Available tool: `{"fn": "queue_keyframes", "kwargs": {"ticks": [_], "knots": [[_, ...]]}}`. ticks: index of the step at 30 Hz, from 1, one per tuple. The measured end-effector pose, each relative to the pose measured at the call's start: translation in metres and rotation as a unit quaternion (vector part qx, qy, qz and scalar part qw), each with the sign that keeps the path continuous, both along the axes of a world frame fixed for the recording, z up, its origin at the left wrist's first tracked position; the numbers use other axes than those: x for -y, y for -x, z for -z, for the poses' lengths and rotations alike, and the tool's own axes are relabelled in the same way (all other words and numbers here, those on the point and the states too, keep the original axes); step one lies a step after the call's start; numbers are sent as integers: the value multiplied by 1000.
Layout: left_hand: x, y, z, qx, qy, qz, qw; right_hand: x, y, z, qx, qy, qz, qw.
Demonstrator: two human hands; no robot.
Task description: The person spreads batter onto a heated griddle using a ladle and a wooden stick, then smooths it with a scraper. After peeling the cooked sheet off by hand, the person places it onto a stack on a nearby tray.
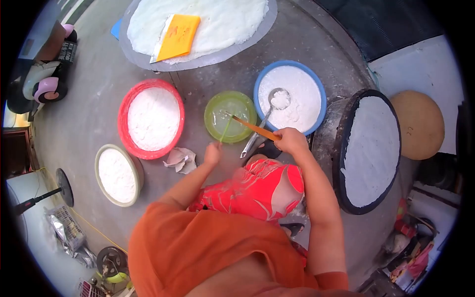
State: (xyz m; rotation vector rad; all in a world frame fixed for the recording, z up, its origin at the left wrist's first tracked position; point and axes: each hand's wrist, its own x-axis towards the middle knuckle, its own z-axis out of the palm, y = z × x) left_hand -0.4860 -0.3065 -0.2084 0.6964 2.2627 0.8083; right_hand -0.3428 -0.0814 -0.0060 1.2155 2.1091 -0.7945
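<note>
My left hand [213, 154] is closed on a thin green stick [226, 129], whose far end reaches over a green bowl [210, 115] with clear liquid in it. Closed on the near end of a flat orange-brown strip [256, 129], my right hand [291, 140] is just below a blue basin [323, 94] of white powder. The strip's far tip is over the green bowl, close to the stick's end. A metal ladle [263, 121] rests across the blue basin's rim with white powder in its cup. Its handle passes under the strip.
A red basin [124, 104] and a beige basin [140, 180] hold white powder. Crumpled paper [181, 160] lies between. Ahead, an orange packet [179, 35] rests on a white-covered round sheet [237, 24]. A dark-rimmed round tray [371, 148] stands at right, beside a round board [417, 124].
</note>
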Motion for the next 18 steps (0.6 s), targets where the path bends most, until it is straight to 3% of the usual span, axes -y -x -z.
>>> {"fn": "queue_keyframes", "kwargs": {"ticks": [3, 8, 9, 11, 14, 16, 18], "knots": [[-14, 28, 9, -13, 41, -15, 999, 4, -2, -2, -14, -11, 9, 1000], [-9, 25, -15, -29, 71, -24, 997, 4, -6, 16, -60, -92, -146, 983], [-2, 12, -23, -15, 23, -10, 1000, 4, -8, 19, -61, -92, -146, 983], [-1, -1, -24, 0, -21, 5, 1000, 7, -13, 26, -133, -211, -204, 947], [-7, 5, -4, 8, -25, 3, 1000, 10, -19, 33, -135, -237, -214, 938], [-12, 17, 13, 8, 69, -38, 997, 9, -18, 17, -129, -232, -207, 942], [-11, 18, 13, 11, 74, -37, 997, 7, -21, -4, -121, -227, -200, 945]]}}
